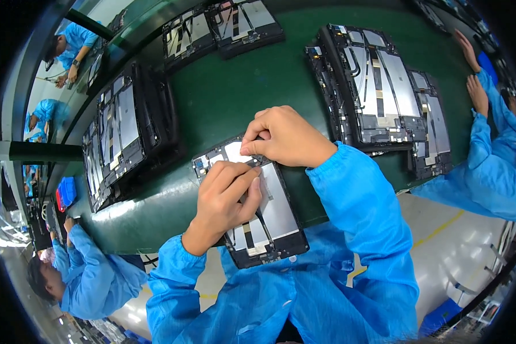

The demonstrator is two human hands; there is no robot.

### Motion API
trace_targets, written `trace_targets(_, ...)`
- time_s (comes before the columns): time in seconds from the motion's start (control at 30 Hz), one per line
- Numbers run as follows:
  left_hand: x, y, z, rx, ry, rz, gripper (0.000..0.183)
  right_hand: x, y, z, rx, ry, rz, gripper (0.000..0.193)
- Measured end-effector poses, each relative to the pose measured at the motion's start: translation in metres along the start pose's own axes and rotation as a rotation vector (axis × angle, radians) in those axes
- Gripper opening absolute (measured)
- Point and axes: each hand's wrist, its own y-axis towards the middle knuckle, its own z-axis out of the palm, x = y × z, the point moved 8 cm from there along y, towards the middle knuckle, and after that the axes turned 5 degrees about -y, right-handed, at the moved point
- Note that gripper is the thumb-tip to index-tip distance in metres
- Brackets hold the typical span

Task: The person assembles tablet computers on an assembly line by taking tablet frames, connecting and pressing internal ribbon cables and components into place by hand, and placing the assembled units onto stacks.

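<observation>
An opened tablet [278, 206] with bare silver plates, black cables and a black frame lies in front of me, its near end over the table's front edge. Above its left side, my left hand [221, 198] is closed, with bent fingers and the thumb close to the fingertips. My right hand [281, 137] pinches thumb and fingers together over the tablet's far end, next to a white patch. Both sets of fingertips are close to each other. Whatever small piece they grip is hidden or too small to name.
Stacks of similar opened tablets stand left [120, 126], at the back [243, 26] and right [378, 86] on the green table [212, 97]. Co-workers in blue smocks sit at left [97, 275] and right [487, 155]. A blue bin [67, 191] is at the left edge.
</observation>
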Motion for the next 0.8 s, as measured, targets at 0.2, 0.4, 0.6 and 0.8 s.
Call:
trace_targets(0.2,-0.0008,0.0000,-0.0011,-0.009,0.015,0.001,0.022,-0.0022,-0.0008,0.0005,-0.013,0.007,-0.013,0.017)
trace_targets(0.4,0.0002,-0.0002,0.0007,0.000,0.025,0.001,0.026,-0.0006,-0.0005,-0.0011,-0.014,0.013,-0.005,0.018)
trace_targets(0.6,-0.0006,0.0002,0.0028,0.016,0.047,0.013,0.030,0.0003,-0.0001,-0.0029,-0.022,0.003,-0.014,0.019)
trace_targets(0.8,-0.0011,-0.0007,0.0044,0.044,0.066,0.019,0.032,-0.0002,0.0005,-0.0006,-0.022,0.006,-0.010,0.019)
